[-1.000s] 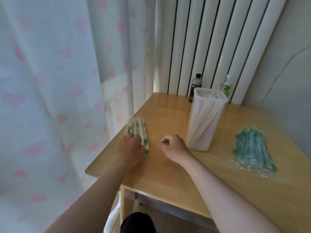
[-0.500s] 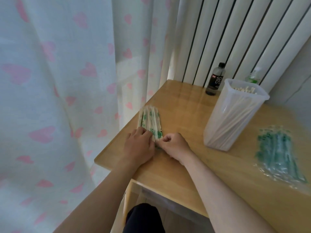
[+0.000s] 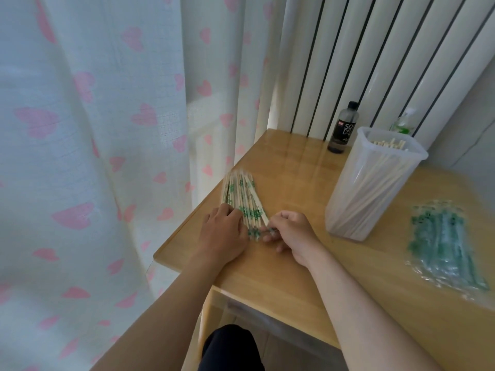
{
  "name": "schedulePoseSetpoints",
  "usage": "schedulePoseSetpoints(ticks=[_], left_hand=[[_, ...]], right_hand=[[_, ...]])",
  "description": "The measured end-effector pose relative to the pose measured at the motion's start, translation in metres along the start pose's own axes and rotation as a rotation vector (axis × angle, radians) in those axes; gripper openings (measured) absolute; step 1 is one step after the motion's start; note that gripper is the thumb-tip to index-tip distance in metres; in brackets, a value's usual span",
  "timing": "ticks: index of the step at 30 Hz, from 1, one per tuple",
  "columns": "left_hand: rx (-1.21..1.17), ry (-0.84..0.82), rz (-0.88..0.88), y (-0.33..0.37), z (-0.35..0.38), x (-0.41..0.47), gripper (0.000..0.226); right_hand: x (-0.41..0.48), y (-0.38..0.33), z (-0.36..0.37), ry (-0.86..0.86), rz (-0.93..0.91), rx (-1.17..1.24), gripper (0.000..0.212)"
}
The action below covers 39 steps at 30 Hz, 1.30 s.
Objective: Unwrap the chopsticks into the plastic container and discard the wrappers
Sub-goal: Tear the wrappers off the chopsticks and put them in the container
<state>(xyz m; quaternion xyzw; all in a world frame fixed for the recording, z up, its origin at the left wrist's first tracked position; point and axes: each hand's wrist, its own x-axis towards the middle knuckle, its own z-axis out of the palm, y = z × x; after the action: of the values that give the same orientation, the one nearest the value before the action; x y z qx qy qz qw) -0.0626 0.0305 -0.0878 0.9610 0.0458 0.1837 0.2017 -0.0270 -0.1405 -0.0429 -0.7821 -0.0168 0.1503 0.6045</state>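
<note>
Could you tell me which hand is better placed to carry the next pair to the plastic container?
Right. The right hand pinches the wrapped chopsticks at their near end and is nearer the plastic container; the left hand holds them down.

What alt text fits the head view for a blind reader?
The left hand holds a pile of wrapped chopsticks on a wooden table while the right hand pinches one end. Nearby: a plastic container of bare chopsticks, empty wrappers.

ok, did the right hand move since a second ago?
Yes. The right hand went left, away from the plastic container, to the near end of the wrapped chopsticks.
</note>
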Motion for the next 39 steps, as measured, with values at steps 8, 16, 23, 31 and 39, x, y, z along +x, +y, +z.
schedulePoseSetpoints(ticks=[8,16,23,31,39], left_hand=[[0.014,0.008,-0.005,0.002,-0.004,-0.002,0.041],[0.012,0.055,-0.038,0.011,-0.017,-0.007,0.053],[-0.34,0.027,0.212,0.112,-0.029,0.004,0.047],[-0.369,-0.111,0.367,0.184,-0.003,0.006,0.048],[-0.333,-0.027,0.458,0.231,-0.001,-0.001,0.043]], right_hand=[[-0.016,-0.002,-0.024,-0.109,0.038,0.273,0.035],[-0.055,-0.017,-0.067,-0.043,-0.2,0.36,0.019],[-0.072,-0.05,-0.113,0.308,-0.424,0.31,0.003],[-0.096,-0.044,-0.186,0.435,-0.326,0.799,0.014],[-0.103,-0.015,-0.194,0.358,-0.221,0.891,0.005]])
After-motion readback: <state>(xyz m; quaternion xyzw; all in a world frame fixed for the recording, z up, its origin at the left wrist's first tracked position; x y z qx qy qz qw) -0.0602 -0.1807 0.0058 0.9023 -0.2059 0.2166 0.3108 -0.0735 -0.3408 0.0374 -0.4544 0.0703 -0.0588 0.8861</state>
